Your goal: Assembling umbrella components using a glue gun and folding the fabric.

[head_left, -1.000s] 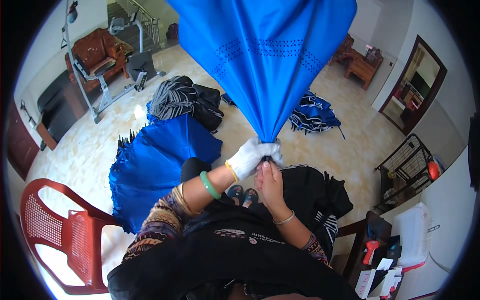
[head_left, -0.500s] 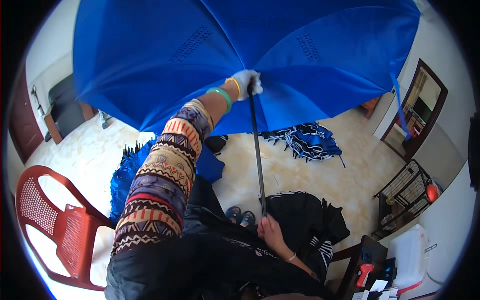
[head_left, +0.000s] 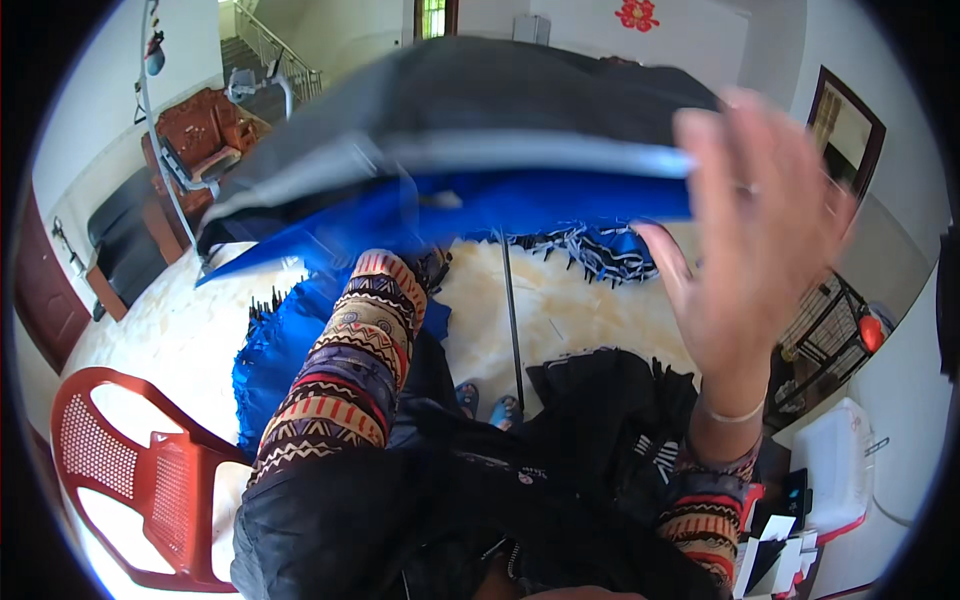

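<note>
An umbrella canopy (head_left: 520,110), dark on its upper side and blue underneath, stretches across the view in front of me, partly blurred. Its thin dark shaft (head_left: 511,310) runs down toward my feet. My left arm in a patterned sleeve (head_left: 335,370) reaches up to the canopy; the left hand itself is hidden behind the fabric. At the canopy's right edge my right hand (head_left: 750,240) is raised, palm out, fingers stretched and thumb apart. It holds nothing, and whether it touches the fabric I cannot tell.
Blue folded umbrellas (head_left: 275,350) lie on the left floor, blue-and-black ones (head_left: 600,250) farther ahead, black ones (head_left: 610,400) near my feet. A red plastic chair (head_left: 170,480) stands at left. At right are a wire rack (head_left: 825,330) and a white plastic box (head_left: 835,470).
The canopy has tipped from showing its blue face to nearly edge-on, dark side up. My right hand has let go of the shaft and risen to the canopy's right edge.
</note>
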The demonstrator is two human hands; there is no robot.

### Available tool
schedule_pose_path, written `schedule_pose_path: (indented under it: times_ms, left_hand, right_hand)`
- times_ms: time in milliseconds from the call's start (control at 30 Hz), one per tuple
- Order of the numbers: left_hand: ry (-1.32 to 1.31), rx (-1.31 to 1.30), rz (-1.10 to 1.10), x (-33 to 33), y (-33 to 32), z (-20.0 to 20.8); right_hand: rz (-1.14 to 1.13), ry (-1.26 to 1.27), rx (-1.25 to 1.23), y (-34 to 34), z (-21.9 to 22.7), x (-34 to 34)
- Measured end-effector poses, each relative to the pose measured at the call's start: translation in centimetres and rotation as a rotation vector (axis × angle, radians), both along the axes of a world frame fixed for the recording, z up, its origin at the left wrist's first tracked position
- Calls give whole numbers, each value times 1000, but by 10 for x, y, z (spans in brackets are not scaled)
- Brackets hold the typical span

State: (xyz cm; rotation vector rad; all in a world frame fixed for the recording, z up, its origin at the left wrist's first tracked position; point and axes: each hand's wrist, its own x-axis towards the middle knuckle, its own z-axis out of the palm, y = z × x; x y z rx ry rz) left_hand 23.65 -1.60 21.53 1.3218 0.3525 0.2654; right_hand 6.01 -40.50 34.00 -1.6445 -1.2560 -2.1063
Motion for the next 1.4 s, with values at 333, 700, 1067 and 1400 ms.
schedule_pose_path:
  times_ms: [333,700,1067,1400]
  left_hand:
    - [286,597,-31,-182,-7,-126]
    - [-250,443,-570,-343,-59,-125]
    - [109,1506,-30,-251,-135,-113]
    - [829,1839,-119,-224,-96,-89]
  right_hand:
    - [207,682,-400,15,-169,71]
    - [287,1110,-484,-28,-274,57]
    - [-1659,1211,-69,-338,-389,69]
    - [-1507,1451,152,-421,-409,68]
